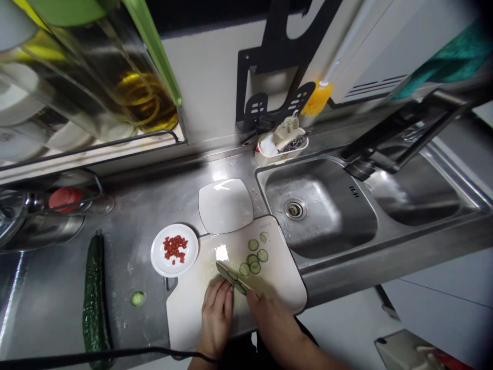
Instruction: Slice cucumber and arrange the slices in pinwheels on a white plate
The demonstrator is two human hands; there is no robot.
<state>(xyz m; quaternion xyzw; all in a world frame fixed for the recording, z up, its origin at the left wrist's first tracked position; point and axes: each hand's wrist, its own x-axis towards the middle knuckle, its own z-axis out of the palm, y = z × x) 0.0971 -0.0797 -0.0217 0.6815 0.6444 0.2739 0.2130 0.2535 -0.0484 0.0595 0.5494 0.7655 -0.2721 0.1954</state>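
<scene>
My right hand (pixel 271 313) grips a kitchen knife (pixel 231 276), its blade angled up and left over the white cutting board (pixel 285 288). Curled fingers of my left hand (pixel 216 308) press down right beside the blade, closed on a piece of cucumber that they almost wholly hide. Thin cucumber slices cling along the knife. Several more cucumber slices (pixel 253 260) lie loose on the board to the right of the blade. A whole cucumber (pixel 94 298) rests on the steel counter at the left, and a cut cucumber end (pixel 137 298) sits between it and the board.
Behind the board is a square white plate (pixel 226 206); a round plate with red goji berries (pixel 175 248) stands left of it. The sink (pixel 319 205) and black faucet (pixel 385 133) are at the right. A dark cable (pixel 115 353) crosses the lower left.
</scene>
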